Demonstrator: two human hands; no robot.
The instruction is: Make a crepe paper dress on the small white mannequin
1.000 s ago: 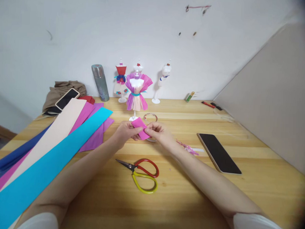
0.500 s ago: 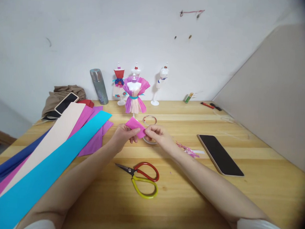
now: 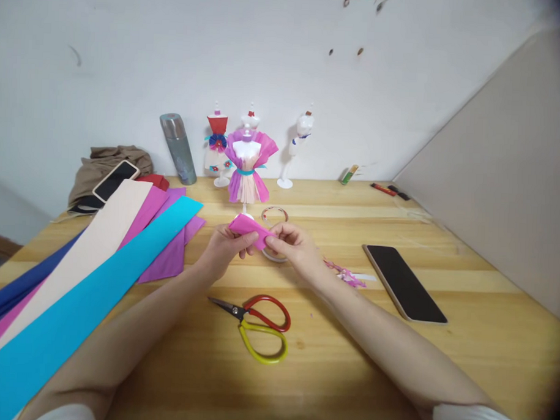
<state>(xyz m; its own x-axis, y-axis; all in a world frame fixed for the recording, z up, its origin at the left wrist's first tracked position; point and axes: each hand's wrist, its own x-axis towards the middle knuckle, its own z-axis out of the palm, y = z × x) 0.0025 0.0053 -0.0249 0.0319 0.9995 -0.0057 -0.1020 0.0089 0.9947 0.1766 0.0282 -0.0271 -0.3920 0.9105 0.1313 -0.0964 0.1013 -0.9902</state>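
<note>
A small folded piece of pink crepe paper (image 3: 248,226) is stretched between my two hands above the table. My left hand (image 3: 223,248) pinches its left part, thumb on top. At its right corner, my right hand (image 3: 293,244) grips it between thumb and fingers. Just behind stands a mini dress form (image 3: 246,166) in a purple, pink and cream paper dress with a teal belt. A roll of tape (image 3: 273,257) lies partly hidden under my right hand, with another ring-shaped roll (image 3: 275,210) behind it. Scissors (image 3: 252,325) with red and yellow handles lie nearer me, blades slightly apart.
Long crepe paper strips (image 3: 98,271) in several colours cover the left side. A thermos (image 3: 178,148), a phone (image 3: 116,181) and brown cloth (image 3: 102,161) are at the back left. More dress forms (image 3: 218,143) line the wall. Right: paper scraps (image 3: 346,275), a large phone (image 3: 403,283).
The pink paper has been turned or folded narrower between my hands, and my right fingers have shifted along its edge. The camera view has tilted slightly down.
</note>
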